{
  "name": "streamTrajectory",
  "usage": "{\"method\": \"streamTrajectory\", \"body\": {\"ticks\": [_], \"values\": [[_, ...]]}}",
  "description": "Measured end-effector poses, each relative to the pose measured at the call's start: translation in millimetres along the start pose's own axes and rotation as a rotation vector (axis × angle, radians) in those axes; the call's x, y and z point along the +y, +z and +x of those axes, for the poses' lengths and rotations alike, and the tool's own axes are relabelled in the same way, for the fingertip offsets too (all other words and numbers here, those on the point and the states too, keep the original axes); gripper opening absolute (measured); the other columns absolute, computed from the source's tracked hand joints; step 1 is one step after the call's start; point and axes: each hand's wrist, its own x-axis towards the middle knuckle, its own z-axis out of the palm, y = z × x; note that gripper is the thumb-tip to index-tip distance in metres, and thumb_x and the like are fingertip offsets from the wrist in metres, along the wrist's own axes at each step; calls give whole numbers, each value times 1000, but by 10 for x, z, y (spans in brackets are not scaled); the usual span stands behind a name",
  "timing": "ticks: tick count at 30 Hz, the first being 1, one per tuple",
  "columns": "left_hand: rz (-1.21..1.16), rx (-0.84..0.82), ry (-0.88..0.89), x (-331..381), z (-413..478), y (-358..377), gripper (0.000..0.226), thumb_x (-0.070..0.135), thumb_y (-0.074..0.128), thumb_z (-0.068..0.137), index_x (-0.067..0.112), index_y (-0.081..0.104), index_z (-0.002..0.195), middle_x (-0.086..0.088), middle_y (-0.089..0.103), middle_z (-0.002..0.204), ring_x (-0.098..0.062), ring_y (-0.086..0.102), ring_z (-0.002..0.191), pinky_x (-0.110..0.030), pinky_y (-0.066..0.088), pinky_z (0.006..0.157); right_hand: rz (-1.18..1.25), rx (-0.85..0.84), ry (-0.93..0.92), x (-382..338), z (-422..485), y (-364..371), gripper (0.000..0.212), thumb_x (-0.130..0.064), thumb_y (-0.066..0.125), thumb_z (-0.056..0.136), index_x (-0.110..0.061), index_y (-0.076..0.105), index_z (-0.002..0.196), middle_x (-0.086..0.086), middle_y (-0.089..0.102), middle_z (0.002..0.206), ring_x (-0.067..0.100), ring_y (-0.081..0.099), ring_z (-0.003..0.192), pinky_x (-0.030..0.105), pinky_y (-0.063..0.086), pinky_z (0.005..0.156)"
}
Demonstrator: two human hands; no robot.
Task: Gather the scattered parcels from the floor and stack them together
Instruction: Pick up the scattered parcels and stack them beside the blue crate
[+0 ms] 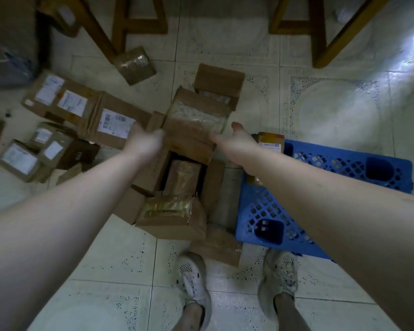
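One brown taped cardboard parcel (194, 120) sits between two hands. Left of the left hand (145, 140) lie about five white-labelled cartons (115, 121). Below both hands stands one open cardboard box (215, 185), and beside the right hand (240, 142) one blue plastic crate (320, 187). The left fingers, blurred, curl on the parcel's edge. The right hand is spread, its fingertips touching the parcel.

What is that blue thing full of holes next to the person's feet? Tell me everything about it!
It is a blue crate that looks like plastic, its sides full of diamond-shaped holes, with two dark rounded handle openings. It lies on the pale tiled floor to the person's right, its near corner beside the right shoe. A small orange-yellow box sits at its far corner, a brown parcel lies by its near-left corner, and the right forearm reaches across above it.
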Motion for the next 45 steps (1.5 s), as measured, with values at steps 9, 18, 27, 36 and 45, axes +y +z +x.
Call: {"method": "streamTrajectory", "body": {"ticks": [9, 18, 27, 36, 45], "values": [[-38, -117, -66, 119, 175, 251, 72, 54, 64, 82, 15, 42, 138, -7, 51, 135, -27, 53, 114, -44, 42, 101, 150, -45, 97, 79, 27, 324, 63, -38, 53, 95, -20, 24, 147, 2, 46, 138, 24, 51, 118, 38, 46, 99], [-224, -203, 41, 189, -363, 26, 69, 41, 65, 85, 31, 27, 142, -1, 48, 121, -21, 56, 93, -37, 54, 67, 229, 72, 22, -40, -534, 21, 48, -36, 68, 86, -27, 42, 125, -16, 53, 99, 16, 56, 103, 30, 46, 84], [-444, -225, 139, 533, -1572, -517, 63, 5, 71, 80, 30, 30, 121, 3, 48, 111, -17, 58, 93, -27, 54, 57, 119, 161, -45, -687, -1660, -767, 72, -55, 63, 83, -28, 29, 140, 5, 44, 141, 26, 51, 117, 42, 46, 98], [-303, -292, 424, 1033, -3481, -927, 80, 26, 74, 79, 47, 25, 138, 5, 39, 135, -20, 47, 120, -48, 48, 94, 344, 80, -64, -998, -3289, -1841, 61, -73, 47, 81, -28, 37, 122, -5, 52, 105, 18, 55, 92, 48, 54, 78], [-533, -257, 405, 1726, -4838, -1103, 59, 51, 51, 91, 29, 29, 142, -9, 53, 129, -28, 58, 109, -49, 54, 84, 307, 145, -301, -1211, -4574, -2629, 69, -42, 70, 76, -27, 37, 134, 3, 56, 120, 21, 60, 99, 48, 53, 88]]}}
